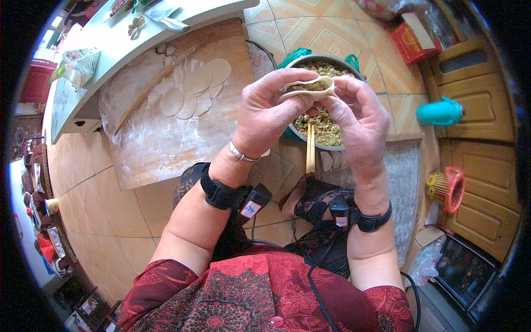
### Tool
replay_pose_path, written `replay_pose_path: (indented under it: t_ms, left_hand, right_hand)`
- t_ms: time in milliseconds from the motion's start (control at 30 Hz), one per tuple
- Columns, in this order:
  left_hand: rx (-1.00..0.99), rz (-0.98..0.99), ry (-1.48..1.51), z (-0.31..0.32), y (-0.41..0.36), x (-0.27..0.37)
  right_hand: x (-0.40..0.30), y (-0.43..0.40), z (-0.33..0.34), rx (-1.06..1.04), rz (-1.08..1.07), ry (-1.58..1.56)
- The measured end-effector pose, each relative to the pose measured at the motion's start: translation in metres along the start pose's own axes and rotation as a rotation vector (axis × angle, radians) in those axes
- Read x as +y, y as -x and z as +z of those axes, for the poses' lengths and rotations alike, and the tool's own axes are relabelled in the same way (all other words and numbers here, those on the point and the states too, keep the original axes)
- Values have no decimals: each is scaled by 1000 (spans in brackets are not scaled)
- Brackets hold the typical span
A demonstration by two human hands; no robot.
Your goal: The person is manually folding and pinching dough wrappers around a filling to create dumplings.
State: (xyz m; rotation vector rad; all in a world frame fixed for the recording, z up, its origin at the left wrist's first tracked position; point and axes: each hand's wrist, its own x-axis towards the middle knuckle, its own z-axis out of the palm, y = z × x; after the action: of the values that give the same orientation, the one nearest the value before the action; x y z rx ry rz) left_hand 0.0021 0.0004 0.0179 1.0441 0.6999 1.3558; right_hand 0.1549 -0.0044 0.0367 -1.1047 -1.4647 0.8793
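Observation:
Between both hands, above a metal bowl, is a dumpling wrapper (314, 92) folded around filling, its top still parted at the left and middle. My left hand (269, 99) grips its left end; my right hand (357, 108) pinches its right end. Below, the bowl holds chopped filling (321, 128), with a pair of wooden chopsticks (310, 149) standing in it and leaning over the near rim. To the left, round dough wrappers (199, 79) overlap on a floured wooden board (153, 166), beside a long rolling pin (153, 91). Small dough pieces lie near the pin's far end.
Several folded dumplings (326, 159) lie on a floured tray (400, 186), partly hidden by my right arm. A white table (199, 12) stands beyond the board. Along the right side are a teal flask (439, 112), a red-rimmed basket (454, 189), a red box (415, 43) and wooden cabinets (477, 166).

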Motion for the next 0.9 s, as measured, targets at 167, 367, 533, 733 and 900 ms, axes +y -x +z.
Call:
replay_pose_path:
  t_ms: [167,367,533,733,900]
  left_hand:
    - [-24,0,-84,2,2,2]
    - [-30,-45,-53,2,2,3]
    - [-24,0,-56,0,2,-1]
    - [-22,-57,-95,3,3,2]
    - [-63,-15,-106,2,3,2]
  right_hand:
    - [-4,0,-3,-25,23,-136]
    - [5,-2,-12,-83,-130,99]
    - [-7,1,1,17,89,-150]
    - [-2,-2,-9,-81,-188,163]
    - [1,-1,-4,-59,-79,47]
